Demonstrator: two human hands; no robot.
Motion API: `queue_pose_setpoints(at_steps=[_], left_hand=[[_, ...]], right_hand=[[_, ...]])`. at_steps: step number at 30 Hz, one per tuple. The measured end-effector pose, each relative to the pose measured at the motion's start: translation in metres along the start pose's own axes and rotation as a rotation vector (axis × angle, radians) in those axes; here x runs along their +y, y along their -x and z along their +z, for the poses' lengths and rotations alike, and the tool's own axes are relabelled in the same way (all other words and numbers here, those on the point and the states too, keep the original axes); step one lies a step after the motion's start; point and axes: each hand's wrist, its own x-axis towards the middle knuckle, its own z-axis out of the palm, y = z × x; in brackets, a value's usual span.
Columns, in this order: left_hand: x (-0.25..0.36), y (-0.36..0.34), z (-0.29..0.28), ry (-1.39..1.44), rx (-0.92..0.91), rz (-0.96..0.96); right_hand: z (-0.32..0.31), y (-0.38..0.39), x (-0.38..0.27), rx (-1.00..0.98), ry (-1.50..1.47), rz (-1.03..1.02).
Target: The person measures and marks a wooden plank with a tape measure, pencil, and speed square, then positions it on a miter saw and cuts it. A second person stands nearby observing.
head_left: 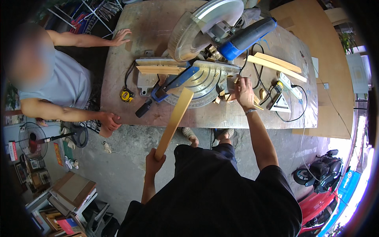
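My left hand is closed around the lower end of a long flat wooden strip. The strip slants up and to the right, its far end in front of the miter saw's round base. On the table, right of that base, my right hand reaches in among small wood offcuts. Its fingers are curled downward, and whatever they hold is hidden. Another wooden piece lies along the saw's fence. The saw's blue-and-black handle is raised above the table.
A person at the left rests both hands on the table's edge. A yellow tape measure lies left of the saw. To the right are wooden strips, a triangular square, a power strip and looping black cords.
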Motion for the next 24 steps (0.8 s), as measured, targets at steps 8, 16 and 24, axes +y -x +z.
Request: queue_pose_setpoints(at_steps=[8, 16, 24], left_hand=[[-0.01, -0.007, 0.003, 0.011, 0.046, 0.006], [-0.004, -0.01, -0.003, -0.012, 0.051, 0.011], [-0.013, -0.007, 0.002, 0.03, 0.023, -0.036]], right_hand=[[0.002, 0.027, -0.01, 0.18, 0.087, -0.077], [0.015, 0.057, 0.009, -0.071, 0.146, -0.122], [0.015, -0.02, -0.052, -0.14, 0.088, -0.32]])
